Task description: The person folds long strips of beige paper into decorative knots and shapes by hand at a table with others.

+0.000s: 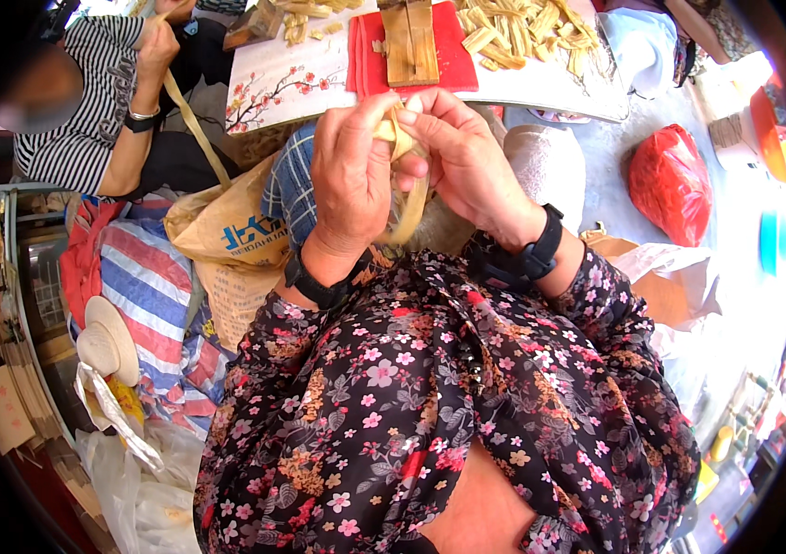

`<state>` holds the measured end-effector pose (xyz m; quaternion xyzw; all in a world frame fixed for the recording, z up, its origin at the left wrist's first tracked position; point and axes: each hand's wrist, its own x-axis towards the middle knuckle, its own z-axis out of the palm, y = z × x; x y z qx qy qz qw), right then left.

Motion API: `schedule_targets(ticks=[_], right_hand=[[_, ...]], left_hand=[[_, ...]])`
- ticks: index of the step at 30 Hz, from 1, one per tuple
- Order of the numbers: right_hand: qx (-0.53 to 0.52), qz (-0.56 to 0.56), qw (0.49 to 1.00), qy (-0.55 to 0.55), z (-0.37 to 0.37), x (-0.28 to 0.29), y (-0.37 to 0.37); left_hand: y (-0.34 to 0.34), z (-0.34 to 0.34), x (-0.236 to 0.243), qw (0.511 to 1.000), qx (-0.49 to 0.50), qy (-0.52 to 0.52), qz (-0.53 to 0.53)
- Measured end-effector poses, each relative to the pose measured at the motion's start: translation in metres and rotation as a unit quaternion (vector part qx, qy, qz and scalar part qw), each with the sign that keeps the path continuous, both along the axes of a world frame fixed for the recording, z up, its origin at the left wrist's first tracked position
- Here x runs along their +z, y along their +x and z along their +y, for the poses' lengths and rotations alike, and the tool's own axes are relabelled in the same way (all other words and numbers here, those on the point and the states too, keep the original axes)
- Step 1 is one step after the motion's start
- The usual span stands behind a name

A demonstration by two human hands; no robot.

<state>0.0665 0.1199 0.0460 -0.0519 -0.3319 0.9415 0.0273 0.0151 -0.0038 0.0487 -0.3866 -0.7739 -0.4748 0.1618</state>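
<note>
Above my lap, both hands meet at a flat pale yellow strip [399, 138] that is folded over on itself. My left hand [348, 171] is closed, pinching the folded part between thumb and fingers. From the other side my right hand [471, 162] pinches the same strip, its thumb and fingertips pressed together at the top of the fold. A loose end of the strip hangs in a curve below my fingers. Just beyond my hands, a brown wooden-looking block [411, 46] with a lengthwise split rests on red sheets [367, 55].
A white table [259, 83] with a blossom print bears piled yellow folded pieces [531, 32]. At the left, a person in a striped shirt [88, 102] holds a long yellow strip [194, 120] near a tan sack [217, 226]. A red plastic bag [672, 185] sits on the floor at right.
</note>
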Motion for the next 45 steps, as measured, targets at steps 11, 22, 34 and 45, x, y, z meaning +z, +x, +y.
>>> schedule_targets(ticks=[11, 22, 34, 45], right_hand=[[-0.075, 0.132, 0.863, 0.481, 0.018, 0.005, 0.017], [-0.018, 0.062, 0.945, 0.32, 0.029, 0.002, 0.022], [-0.051, -0.121, 0.979, 0.155, 0.056, -0.013, 0.015], [0.032, 0.011, 0.96, 0.279, 0.042, -0.01, 0.009]], left_hand=[[-0.003, -0.008, 0.001, 0.894, -0.201, 0.077, -0.394], [-0.002, -0.003, -0.009, 0.907, -0.138, 0.132, -0.375], [-0.011, -0.003, 0.011, 0.932, -0.141, 0.128, -0.308], [-0.014, 0.002, 0.023, 0.959, -0.036, -0.24, 0.144]])
